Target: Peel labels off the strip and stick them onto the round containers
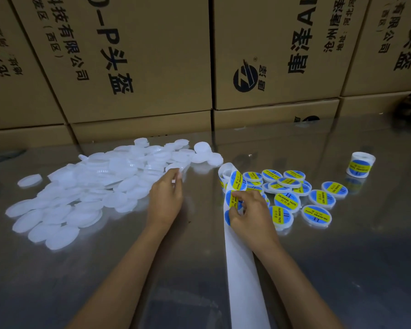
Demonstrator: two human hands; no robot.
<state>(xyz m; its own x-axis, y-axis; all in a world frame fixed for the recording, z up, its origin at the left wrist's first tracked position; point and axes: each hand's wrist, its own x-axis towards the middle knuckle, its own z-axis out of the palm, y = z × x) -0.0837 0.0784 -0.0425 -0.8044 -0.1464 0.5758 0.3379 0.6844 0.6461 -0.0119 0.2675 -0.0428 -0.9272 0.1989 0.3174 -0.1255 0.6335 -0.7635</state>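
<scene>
Two hands (166, 198), one label strip (243, 269), one label roll (361, 166)

Single head cam, wide-angle, worn by the person, looking forward and down across the metal table (342, 269) from close range. Both forearms enter from the bottom edge; the stacked cardboard boxes (152, 67) fill the top half (no second view, so no overlap).
</scene>
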